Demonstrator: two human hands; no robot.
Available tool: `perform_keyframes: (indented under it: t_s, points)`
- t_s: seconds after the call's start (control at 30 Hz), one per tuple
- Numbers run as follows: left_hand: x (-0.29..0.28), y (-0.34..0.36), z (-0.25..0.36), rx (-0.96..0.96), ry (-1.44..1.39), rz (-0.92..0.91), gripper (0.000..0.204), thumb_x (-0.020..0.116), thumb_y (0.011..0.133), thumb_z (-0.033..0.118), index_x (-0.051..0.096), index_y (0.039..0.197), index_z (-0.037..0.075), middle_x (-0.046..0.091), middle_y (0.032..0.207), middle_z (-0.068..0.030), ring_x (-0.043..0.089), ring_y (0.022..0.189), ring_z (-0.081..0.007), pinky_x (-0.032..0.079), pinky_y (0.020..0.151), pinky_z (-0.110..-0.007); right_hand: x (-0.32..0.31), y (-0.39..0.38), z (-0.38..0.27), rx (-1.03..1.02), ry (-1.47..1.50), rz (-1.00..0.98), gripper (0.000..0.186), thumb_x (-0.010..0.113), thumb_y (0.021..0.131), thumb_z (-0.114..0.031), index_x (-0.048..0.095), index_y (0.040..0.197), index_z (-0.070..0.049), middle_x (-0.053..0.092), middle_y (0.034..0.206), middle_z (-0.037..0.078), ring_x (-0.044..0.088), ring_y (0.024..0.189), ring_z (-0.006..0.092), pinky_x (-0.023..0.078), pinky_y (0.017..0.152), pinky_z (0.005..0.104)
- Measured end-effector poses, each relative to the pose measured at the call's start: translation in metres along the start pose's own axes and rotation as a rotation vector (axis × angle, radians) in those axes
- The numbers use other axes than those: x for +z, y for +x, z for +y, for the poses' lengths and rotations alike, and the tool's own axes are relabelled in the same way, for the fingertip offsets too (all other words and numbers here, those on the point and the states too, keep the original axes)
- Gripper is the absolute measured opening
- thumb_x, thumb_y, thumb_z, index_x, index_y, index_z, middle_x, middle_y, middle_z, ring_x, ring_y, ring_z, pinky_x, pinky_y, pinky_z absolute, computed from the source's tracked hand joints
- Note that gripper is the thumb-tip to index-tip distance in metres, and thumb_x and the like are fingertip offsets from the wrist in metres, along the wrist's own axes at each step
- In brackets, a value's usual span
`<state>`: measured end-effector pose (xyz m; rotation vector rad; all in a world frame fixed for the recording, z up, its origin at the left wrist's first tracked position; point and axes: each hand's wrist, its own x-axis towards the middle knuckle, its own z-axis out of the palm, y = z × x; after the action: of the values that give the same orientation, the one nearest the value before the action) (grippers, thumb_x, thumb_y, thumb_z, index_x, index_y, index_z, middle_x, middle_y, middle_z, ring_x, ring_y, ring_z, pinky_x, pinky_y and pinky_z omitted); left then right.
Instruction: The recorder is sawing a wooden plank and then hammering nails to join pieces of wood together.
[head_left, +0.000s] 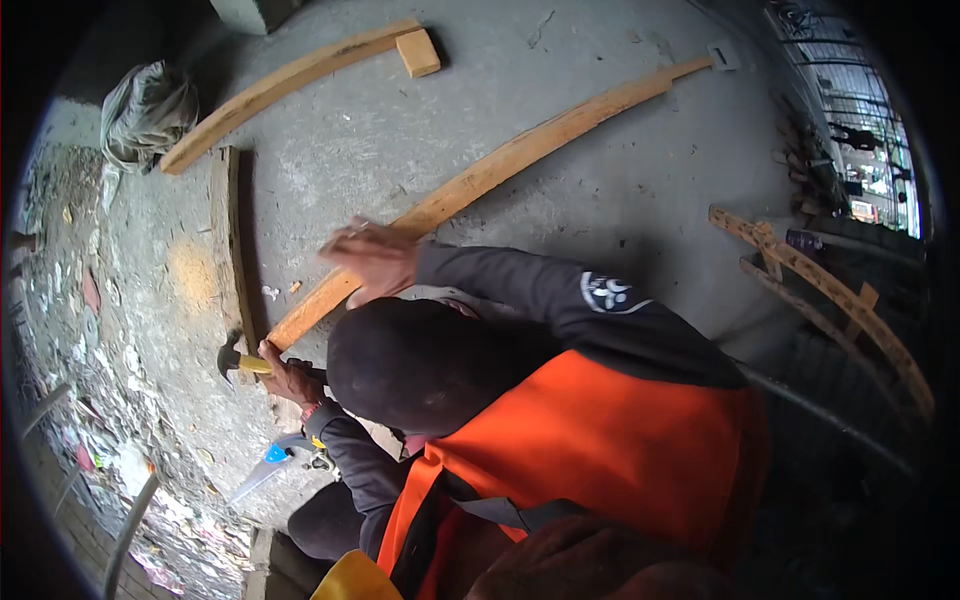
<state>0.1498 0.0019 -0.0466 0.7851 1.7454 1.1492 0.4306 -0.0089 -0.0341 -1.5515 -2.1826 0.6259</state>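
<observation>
Neither my left hand nor my right hand can be made out. A dark brown shape at the lower edge is too unclear to name. Filling the middle is a co-worker in an orange vest and a black head covering, bent forward. One of their hands grips a claw hammer beside the near end of a long wooden plank. Their other hand, smeared by motion, is over the plank. The plank's far end is cut to a narrow tongue, near a small flat grey piece.
An older timber lies left of the plank. Farther back are another plank, a wood block and a crumpled sack. A handsaw rests at lower left, near litter. A wooden frame stands right.
</observation>
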Motion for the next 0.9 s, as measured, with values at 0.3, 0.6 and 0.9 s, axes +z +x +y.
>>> perform_keyframes:
  t_s: [0.3, 0.6, 0.9]
  points:
    - [-0.002, -0.008, 0.000, 0.189, 0.169, -0.019, 0.062, 0.067, 0.094, 0.054, 0.064, 0.103, -0.008, 0.062, 0.083, -0.0141, 0.049, 0.059, -0.0206, 0.042, 0.054, -0.039, -0.043, -0.078, 0.098, 0.208, -0.228, -0.334, 0.077, 0.078, 0.065, -0.025, 0.053, 0.137, -0.014, 0.057, 0.136, 0.010, 0.049, 0.135, 0.0341, 0.037, 0.111, 0.0572]
    - [-0.018, 0.061, -0.059, 0.136, 0.212, -0.011, 0.072, 0.066, 0.091, 0.061, 0.070, 0.099, -0.011, 0.068, 0.086, -0.0247, 0.060, 0.078, -0.0336, 0.046, 0.076, -0.046, -0.059, -0.028, 0.107, 0.095, -0.261, -0.411, 0.067, 0.073, 0.053, -0.004, 0.061, 0.118, -0.010, 0.067, 0.110, 0.016, 0.063, 0.115, 0.0366, 0.053, 0.090, 0.0459]
    - [-0.022, 0.068, -0.070, 0.200, 0.232, -0.040, 0.068, 0.066, 0.093, 0.058, 0.068, 0.106, -0.009, 0.070, 0.094, -0.0249, 0.063, 0.076, -0.0339, 0.049, 0.072, -0.045, -0.057, -0.038, 0.102, 0.132, -0.184, -0.408, 0.070, 0.072, 0.052, -0.003, 0.062, 0.121, -0.010, 0.067, 0.108, 0.017, 0.065, 0.110, 0.0391, 0.054, 0.085, 0.0486]
